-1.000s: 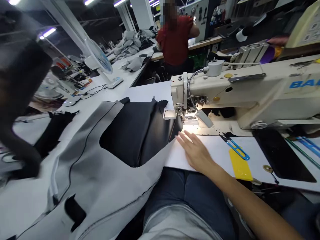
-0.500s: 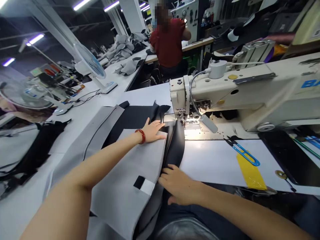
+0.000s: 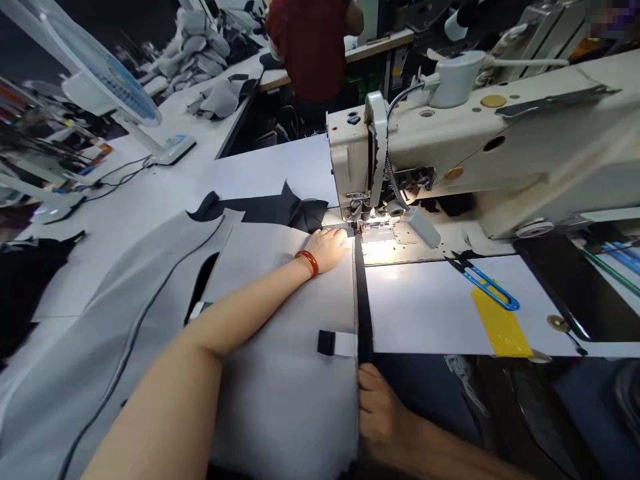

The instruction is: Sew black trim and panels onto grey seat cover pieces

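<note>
A grey fabric panel (image 3: 290, 373) with a black-and-white tag (image 3: 337, 343) near its right edge lies over black material (image 3: 364, 300). Its right edge runs up to the presser foot of a sewing machine (image 3: 357, 153). My left hand (image 3: 327, 250), with a red bracelet at the wrist, rests flat on the panel just left of the lit needle area, fingers stretched out. Lower down, my right hand (image 3: 383, 410) is closed round the panel's edge at the table's front. Its fingertips are partly hidden by the cloth. More grey fabric with dark piping (image 3: 133, 333) spreads to the left.
Blue thread snips (image 3: 490, 287) lie on a yellow strip (image 3: 500, 327) right of the work. Beyond them sits a black phone (image 3: 570, 287). A white fan (image 3: 120, 87) stands back left. A person in a red shirt (image 3: 317, 53) stands behind the machine.
The panel's edge has swung straight and now lines up with the presser foot. My left hand has moved right, closer to the needle. My right hand has moved lower and closed on the edge.
</note>
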`<state>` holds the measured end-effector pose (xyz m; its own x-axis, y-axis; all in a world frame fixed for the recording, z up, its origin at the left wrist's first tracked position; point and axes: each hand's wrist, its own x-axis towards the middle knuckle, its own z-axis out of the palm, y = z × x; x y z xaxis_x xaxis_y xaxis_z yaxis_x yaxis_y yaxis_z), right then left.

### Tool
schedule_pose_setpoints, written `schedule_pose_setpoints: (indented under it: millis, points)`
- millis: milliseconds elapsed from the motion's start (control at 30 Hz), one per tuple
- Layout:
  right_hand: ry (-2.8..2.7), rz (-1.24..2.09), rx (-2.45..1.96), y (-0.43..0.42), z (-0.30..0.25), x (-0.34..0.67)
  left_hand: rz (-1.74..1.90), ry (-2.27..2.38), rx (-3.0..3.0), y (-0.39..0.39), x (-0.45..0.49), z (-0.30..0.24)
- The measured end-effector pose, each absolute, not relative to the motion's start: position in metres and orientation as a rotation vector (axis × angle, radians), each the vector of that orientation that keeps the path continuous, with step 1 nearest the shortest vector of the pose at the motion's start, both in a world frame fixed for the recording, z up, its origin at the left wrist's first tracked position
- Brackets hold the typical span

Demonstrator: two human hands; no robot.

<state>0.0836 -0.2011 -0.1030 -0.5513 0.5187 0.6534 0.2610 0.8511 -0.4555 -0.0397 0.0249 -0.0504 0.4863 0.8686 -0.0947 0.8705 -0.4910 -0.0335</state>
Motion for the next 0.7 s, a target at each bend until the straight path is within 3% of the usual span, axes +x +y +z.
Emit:
schedule_pose_setpoints:
  millis: [267, 700]
  points:
    - [-2.275, -0.018, -0.839, -0.152, -0.081, 0.106, 0.166, 1.597, 2.520, 0.026, -0.044, -0.053]
    - [-2.111, 0.226, -0.756, -0.146, -0.080, 0.065, 0.099, 1.655, 2.478, 0.025, -0.042, -0.055]
